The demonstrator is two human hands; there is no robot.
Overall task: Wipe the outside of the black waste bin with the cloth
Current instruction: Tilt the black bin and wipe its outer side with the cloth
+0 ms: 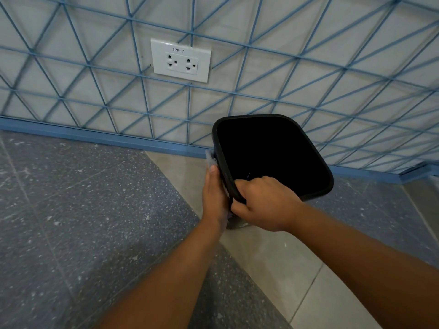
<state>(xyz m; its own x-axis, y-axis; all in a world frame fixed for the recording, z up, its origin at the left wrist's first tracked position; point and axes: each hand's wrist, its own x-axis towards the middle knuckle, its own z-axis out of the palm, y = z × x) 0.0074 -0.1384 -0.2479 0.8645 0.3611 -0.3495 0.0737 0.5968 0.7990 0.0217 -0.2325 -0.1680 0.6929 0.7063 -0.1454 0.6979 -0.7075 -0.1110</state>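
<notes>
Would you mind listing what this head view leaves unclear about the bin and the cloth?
- Cloth: mostly hidden behind the left hand; only edges show.
- Bin outer walls: hidden by its own rim and both hands.
- Bin inside: too dark to see.
- Right hand fingertips: hidden inside the rim.

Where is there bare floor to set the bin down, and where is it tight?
Bare dark speckled floor lies left of the left hand, up to the blue skirting. The pale tile strip between the forearms is also bare. It is tight at the black waste bin: right hand on its rim, cloth against its side.
</notes>
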